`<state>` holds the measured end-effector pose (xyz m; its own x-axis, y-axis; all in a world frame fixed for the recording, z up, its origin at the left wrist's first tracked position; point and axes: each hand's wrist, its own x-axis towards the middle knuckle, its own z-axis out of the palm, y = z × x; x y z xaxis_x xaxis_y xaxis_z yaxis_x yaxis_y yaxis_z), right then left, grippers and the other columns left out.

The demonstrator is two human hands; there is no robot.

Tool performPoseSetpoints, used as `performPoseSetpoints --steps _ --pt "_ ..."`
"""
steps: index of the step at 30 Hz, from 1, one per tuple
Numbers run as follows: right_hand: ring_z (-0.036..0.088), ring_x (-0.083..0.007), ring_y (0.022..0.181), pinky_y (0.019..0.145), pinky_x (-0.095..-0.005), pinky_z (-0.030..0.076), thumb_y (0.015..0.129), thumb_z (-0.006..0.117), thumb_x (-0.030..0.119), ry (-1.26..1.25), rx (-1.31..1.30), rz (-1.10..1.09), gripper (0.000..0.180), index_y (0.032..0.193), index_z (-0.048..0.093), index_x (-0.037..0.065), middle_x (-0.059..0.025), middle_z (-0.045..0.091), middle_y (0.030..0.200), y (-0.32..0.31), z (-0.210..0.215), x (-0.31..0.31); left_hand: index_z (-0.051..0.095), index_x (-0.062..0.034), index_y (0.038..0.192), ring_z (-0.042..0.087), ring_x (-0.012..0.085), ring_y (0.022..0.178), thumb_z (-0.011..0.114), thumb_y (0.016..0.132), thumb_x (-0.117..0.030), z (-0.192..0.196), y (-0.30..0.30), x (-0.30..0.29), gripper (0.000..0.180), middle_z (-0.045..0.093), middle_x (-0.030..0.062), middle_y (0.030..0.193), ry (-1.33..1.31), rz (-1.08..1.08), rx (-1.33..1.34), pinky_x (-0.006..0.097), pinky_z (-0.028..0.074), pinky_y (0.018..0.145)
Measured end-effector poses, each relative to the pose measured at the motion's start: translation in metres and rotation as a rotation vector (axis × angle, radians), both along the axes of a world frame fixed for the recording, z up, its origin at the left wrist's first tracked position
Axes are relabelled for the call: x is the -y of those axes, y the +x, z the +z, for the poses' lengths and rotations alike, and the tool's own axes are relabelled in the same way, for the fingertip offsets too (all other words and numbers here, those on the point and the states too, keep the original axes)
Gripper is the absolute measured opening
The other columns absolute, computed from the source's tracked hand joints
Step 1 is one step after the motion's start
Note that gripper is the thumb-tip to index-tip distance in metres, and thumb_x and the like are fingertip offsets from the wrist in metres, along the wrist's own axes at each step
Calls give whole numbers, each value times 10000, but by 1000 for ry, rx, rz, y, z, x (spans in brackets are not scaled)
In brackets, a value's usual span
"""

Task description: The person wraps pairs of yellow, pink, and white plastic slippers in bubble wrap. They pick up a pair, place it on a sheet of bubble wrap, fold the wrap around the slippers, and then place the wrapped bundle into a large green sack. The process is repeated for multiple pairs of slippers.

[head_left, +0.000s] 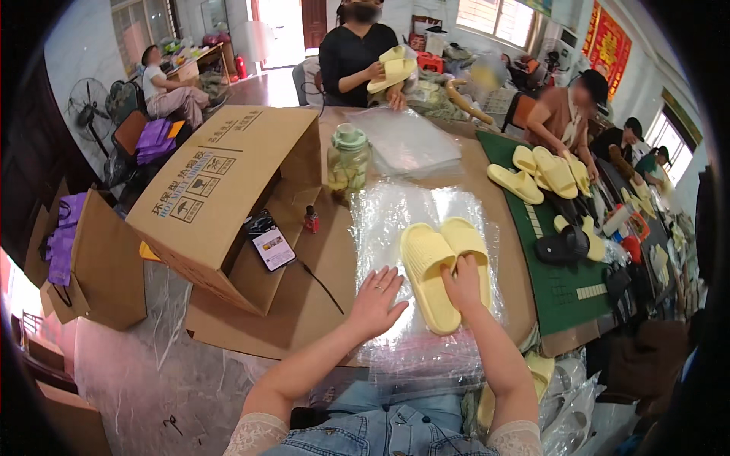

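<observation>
Workshop interior, crowded, with several people seated or standing at benches; brown cardboard-covered surface point(304, 296) in the foreground. Far left: small open carton point(103, 266) with purple bags point(65, 235) hanging over its rim. Next to it: large cardboard box point(220, 190) lying on its side, mouth turned to the right, printed handling symbols on its upper face. Against the box's open flap: phone point(270, 245), screen lit, cable trailing toward the near edge. Just right of the phone: small red-capped bottle point(311, 219). Behind that: glass jar point(348, 158) with pale green lid, upright. Centre: stack of clear plastic bags point(403, 228) spread flat on the surface, a second stack point(407, 140) farther back. Left hand point(376, 302) flat on the near plastic, fingers spread apart, ring on one finger, gripping nothing. On the same plastic, just right of that hand: pair of pale yellow slippers point(437, 266), side by side and touching, soles down, toes pointing away. Right hand point(465, 285) on the slippers, fingers pressed together against the near slipper's strap and heel; full closure around it not discernible. Right of the plastic: green mat point(555, 292) bearing further yellow slippers point(544, 173) and a black slipper point(561, 247). Rear centre: standing person in black point(353, 53) holding another yellow pair.
</observation>
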<state>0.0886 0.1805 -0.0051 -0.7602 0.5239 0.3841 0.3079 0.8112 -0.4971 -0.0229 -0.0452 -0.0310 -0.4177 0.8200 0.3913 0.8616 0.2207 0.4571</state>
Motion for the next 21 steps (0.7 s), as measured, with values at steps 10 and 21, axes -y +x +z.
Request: performPoseSetpoints --steps 10,21 --pt "512 -434 939 795 -499 425 830 674 120 -64 -61 -43 237 938 538 -42 -239 504 977 0 3 8 508 -29 1369 357 386 1403 607 918 -352 11 12 8 563 411 212 1498 -53 -36 87 530 260 1154" --pt "557 -375 983 870 -472 463 856 655 268 -190 22 -106 327 1003 579 -14 -201 552 1038 -2 6 4 491 22 1372 333 448 1405 641 845 -286 12 9 2 628 391 266 1501 -124 -84 60 574 203 1159"
